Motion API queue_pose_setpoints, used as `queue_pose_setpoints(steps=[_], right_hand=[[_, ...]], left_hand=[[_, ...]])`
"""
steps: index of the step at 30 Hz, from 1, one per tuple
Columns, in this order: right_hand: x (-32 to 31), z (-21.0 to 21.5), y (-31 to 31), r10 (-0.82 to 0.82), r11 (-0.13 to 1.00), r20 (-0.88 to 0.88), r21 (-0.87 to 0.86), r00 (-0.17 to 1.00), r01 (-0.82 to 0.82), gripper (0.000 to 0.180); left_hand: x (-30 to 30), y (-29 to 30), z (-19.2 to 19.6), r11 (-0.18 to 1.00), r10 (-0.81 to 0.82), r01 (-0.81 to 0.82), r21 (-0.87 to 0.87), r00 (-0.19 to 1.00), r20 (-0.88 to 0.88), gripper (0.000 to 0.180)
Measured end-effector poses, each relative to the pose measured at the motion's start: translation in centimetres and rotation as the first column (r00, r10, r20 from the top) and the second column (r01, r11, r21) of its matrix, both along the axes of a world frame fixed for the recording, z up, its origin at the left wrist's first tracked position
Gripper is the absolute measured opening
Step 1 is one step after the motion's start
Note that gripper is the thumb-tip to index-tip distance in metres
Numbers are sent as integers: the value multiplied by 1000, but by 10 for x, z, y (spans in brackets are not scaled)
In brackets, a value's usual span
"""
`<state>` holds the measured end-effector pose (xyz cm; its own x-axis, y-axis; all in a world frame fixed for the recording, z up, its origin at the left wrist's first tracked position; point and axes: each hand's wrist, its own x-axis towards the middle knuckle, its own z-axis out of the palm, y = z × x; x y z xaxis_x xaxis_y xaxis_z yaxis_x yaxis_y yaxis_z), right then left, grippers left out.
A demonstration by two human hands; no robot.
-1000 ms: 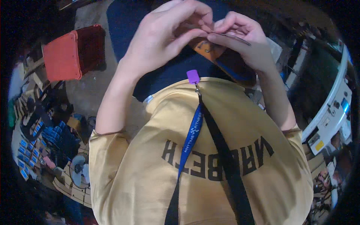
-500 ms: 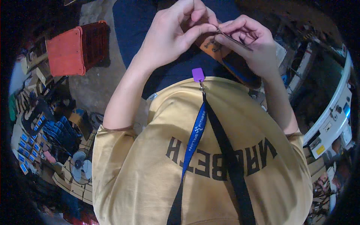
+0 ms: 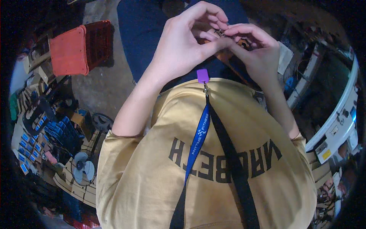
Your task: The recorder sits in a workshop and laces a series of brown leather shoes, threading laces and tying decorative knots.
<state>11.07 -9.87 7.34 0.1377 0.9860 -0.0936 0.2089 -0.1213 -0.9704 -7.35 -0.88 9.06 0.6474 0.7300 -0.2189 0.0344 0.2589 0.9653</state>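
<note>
A brown leather lace-up shoe [image 3: 225, 58] rests on my lap, mostly hidden under my hands. My left hand [image 3: 187, 44] reaches over it from the left, fingers curled and thumb stretched toward the right hand. My right hand [image 3: 257, 45] closes in from the other side, its fingertips meeting the left ones. Between them shows a bit of dark shoelace [image 3: 220, 33], pinched at the fingertips. Which finger carries which strand is hard to make out. Just below the hands hangs a purple tag [image 3: 203, 76] on a blue and black lanyard [image 3: 199, 133].
On the floor at left stands a red plastic crate [image 3: 69, 51]. Further down that side are a small fan [image 3: 82, 168], a cardboard box [image 3: 81, 119] and stacks of small parts. A white curved machine [image 3: 331, 131] stands at right.
Both hands have shifted and drawn closer together over the shoe. My left thumb now reaches to the right hand, and the dark strip that stuck out by the right fingers is no longer visible.
</note>
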Motion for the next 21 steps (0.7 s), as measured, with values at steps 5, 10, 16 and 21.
queue_pose_setpoints(steps=[5,10,16,21], right_hand=[[-7,2,6,-53,998,-47,24,998,54,19],[-3,-3,5,-25,998,23,60,999,24,21],[-1,-4,2,-33,999,35,32,999,32,19],[0,-3,1,10,1000,56,12,998,-11,18]], left_hand=[[-6,-4,-8,995,60,-62,79,998,32,30],[-4,-8,-15,995,96,-95,-10,994,43,30],[-3,-19,-31,964,197,-208,167,977,84,25],[-9,-17,-38,873,93,-53,485,994,-59,32]])
